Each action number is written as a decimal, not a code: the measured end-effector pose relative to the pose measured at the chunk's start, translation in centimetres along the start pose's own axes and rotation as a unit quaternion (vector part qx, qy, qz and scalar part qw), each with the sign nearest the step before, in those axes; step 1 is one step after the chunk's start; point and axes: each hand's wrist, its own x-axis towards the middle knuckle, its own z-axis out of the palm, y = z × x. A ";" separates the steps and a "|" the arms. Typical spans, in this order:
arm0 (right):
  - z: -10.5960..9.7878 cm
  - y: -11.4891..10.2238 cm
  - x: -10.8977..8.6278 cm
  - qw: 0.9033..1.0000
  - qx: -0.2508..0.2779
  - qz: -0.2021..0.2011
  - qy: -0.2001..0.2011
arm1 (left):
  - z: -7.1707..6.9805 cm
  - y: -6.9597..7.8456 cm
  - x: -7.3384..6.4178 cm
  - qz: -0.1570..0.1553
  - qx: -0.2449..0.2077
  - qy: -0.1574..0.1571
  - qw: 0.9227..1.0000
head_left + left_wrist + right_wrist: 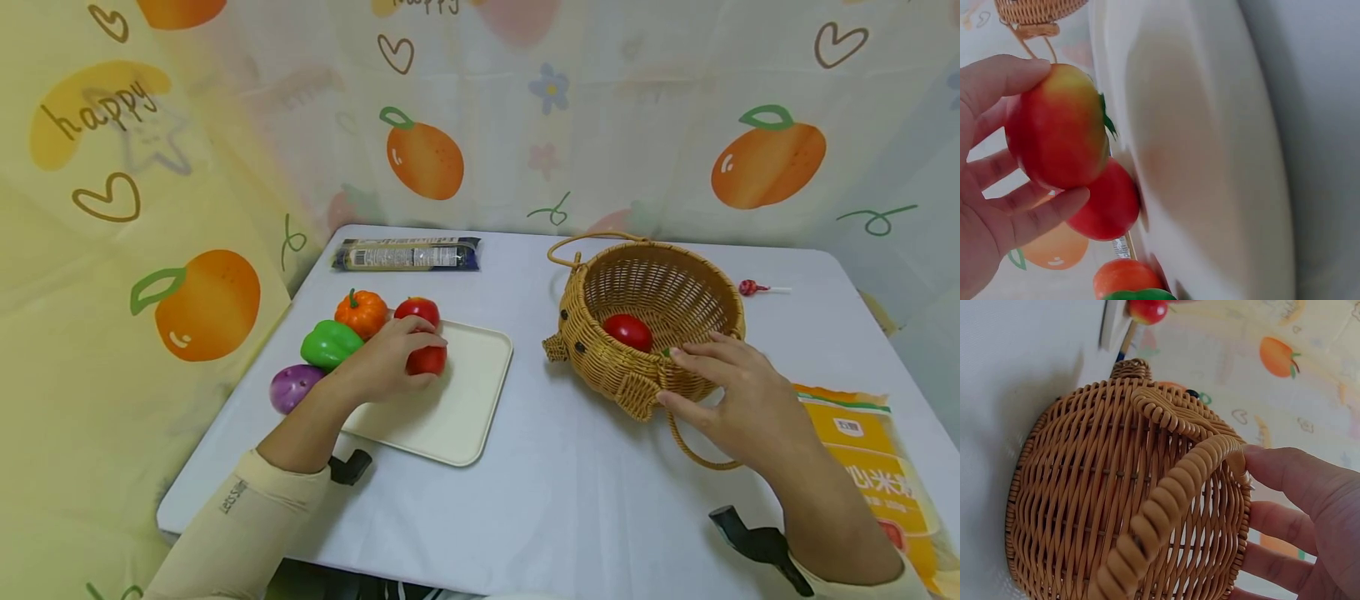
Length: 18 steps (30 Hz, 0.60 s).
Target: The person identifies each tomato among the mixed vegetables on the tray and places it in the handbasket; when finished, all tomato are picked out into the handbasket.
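My left hand (pixel 393 358) holds a red tomato (pixel 1057 128) with a yellowish patch and green leaf, just above the cream tray (pixel 472 400). Behind it is a second tomato (pixel 417 310). An orange pumpkin (pixel 362 313), a green bell pepper (pixel 331 344) and a purple round vegetable (pixel 295 387) sit along the tray's left side. On the right stands a wicker basket (pixel 615 375) with an animal face, a red tomato (pixel 628 332) inside it. My right hand (pixel 750 400) grips its near right rim, thumb outside and fingers over the edge.
A dark packaged bag (pixel 407 254) lies at the table's back left. Right of the basket is a red lollipop (pixel 752 287). A yellow food bag (pixel 873 467) lies at the right edge, partly behind my right forearm. White cloth (pixel 570 500) covers the table.
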 end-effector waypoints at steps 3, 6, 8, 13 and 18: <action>-0.1 0.0 0.0 1.000 0.000 0.002 -0.004 | -0.1 0.2 0.3 0.014 -0.013 0.012 1.000; -0.1 -0.1 0.0 1.000 0.000 0.003 -0.005 | -0.3 0.5 0.6 0.024 -0.024 0.021 0.999; -0.1 -0.1 0.0 1.000 0.000 0.002 -0.005 | -0.4 0.7 0.9 0.030 -0.032 0.026 0.999; -0.2 -0.1 0.1 1.000 0.000 0.007 -0.010 | -0.8 1.9 1.5 0.036 -0.048 0.035 0.998; -0.2 -0.1 0.0 1.000 0.003 0.010 -0.016 | -1.2 3.2 2.3 0.060 -0.057 0.052 0.995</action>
